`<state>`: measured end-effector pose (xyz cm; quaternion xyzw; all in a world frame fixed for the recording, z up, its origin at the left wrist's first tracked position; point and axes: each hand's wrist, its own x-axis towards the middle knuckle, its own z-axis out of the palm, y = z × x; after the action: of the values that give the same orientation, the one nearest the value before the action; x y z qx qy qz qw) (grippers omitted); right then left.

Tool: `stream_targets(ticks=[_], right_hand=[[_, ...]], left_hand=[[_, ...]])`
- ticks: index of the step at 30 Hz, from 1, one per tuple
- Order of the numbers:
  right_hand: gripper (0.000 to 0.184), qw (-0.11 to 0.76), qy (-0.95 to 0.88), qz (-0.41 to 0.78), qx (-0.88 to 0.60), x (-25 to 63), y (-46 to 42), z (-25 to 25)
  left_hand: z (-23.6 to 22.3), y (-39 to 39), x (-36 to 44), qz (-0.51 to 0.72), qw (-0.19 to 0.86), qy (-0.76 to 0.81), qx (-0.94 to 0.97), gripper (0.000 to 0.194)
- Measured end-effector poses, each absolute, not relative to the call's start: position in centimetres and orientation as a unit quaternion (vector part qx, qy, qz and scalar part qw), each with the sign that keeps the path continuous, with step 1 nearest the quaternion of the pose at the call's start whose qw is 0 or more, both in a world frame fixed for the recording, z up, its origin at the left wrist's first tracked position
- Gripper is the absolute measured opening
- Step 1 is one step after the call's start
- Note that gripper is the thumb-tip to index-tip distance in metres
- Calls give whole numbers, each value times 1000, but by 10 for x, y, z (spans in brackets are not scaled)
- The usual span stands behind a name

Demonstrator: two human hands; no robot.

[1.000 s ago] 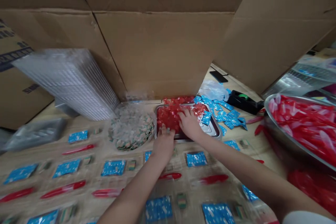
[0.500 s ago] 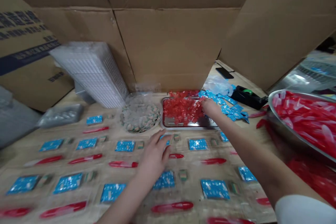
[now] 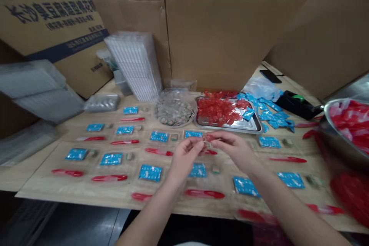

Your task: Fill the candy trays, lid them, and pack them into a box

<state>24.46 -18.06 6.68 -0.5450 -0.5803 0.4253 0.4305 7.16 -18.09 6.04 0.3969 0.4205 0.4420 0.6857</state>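
Reading across from my far-off seat, I've got a stack of clear plastic trays (image 3: 134, 63) at left, then a round dish (image 3: 169, 124) of small packets, and here's my left hand (image 3: 185, 156), thumb and fingers pinched nearly together on a small red piece (image 3: 209, 137) (too blurred to make out fully). It's up between both hands, in front of the metal tray (image 3: 248, 125), and my right hand (image 3: 238, 150) pinches it too, fingers curled; far right, a metal bowl (image 3: 331, 132)!
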Motion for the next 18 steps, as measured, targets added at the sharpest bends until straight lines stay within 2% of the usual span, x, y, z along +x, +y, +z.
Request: stream_targets(ticks=[5, 11, 13, 18], right_hand=[[22, 433, -625, 338, -555, 214, -225, 65], [25, 457, -597, 325, -574, 200, -249, 51], [27, 464, -569, 367, -571, 195, -256, 47], [31, 491, -362, 580, -539, 189, -266, 41]], left_hand=[[58, -197, 66, 433, 726, 420, 331, 30], [43, -216, 55, 436, 704, 420, 371, 25], [39, -220, 53, 445, 663, 434, 418, 21], [42, -226, 43, 423, 478, 451, 624, 10]])
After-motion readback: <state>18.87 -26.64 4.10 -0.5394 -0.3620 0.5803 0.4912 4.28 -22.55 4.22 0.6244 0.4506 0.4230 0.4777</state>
